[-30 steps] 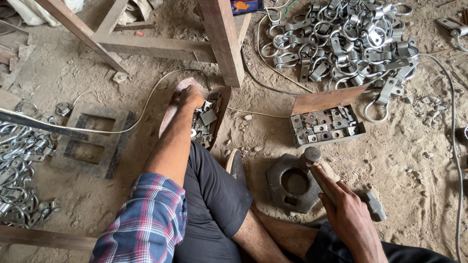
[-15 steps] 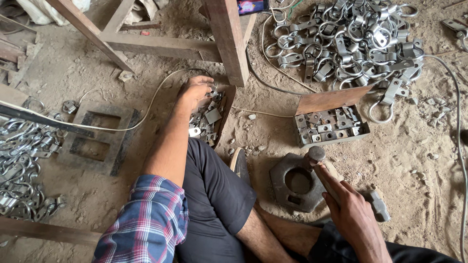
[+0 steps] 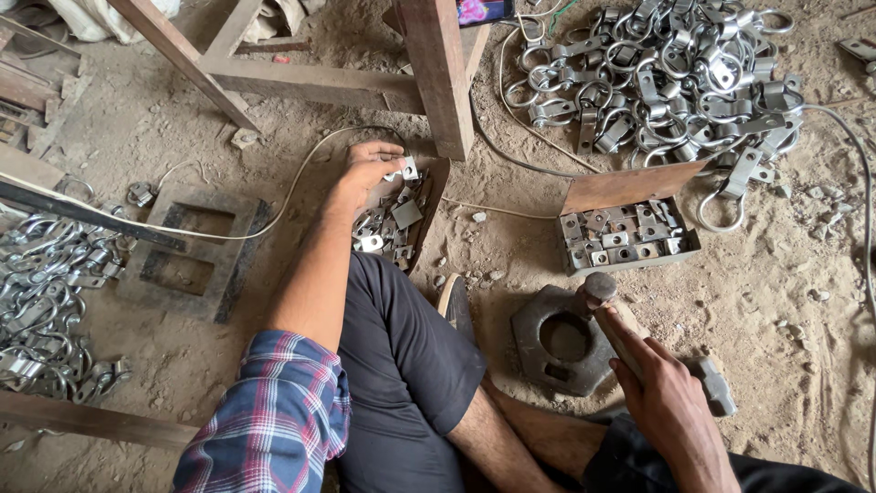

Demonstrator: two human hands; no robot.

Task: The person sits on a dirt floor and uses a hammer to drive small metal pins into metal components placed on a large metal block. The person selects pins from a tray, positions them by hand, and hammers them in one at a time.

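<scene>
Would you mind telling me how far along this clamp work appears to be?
Done, seemingly: a large heap of metal clamps lies beyond the block. In hand: the left hand is picking a small plate from a tray of plates; the right hand holds a hammer over the iron block. Left: a box of plates remains.

The person wore a plaid shirt (image 3: 274,420) of blue, red and white checks, its sleeve rolled or cut short above the elbow so that the left forearm was bare down to the left hand (image 3: 370,169). Dark, charcoal-coloured shorts (image 3: 406,383) of a soft fabric covered the thighs and ended near the knee, with creases across the cloth and the shin below uncovered. The right hand (image 3: 671,411) and its wrist were bare too, with no glove, watch or ring to be seen on either hand.
</scene>
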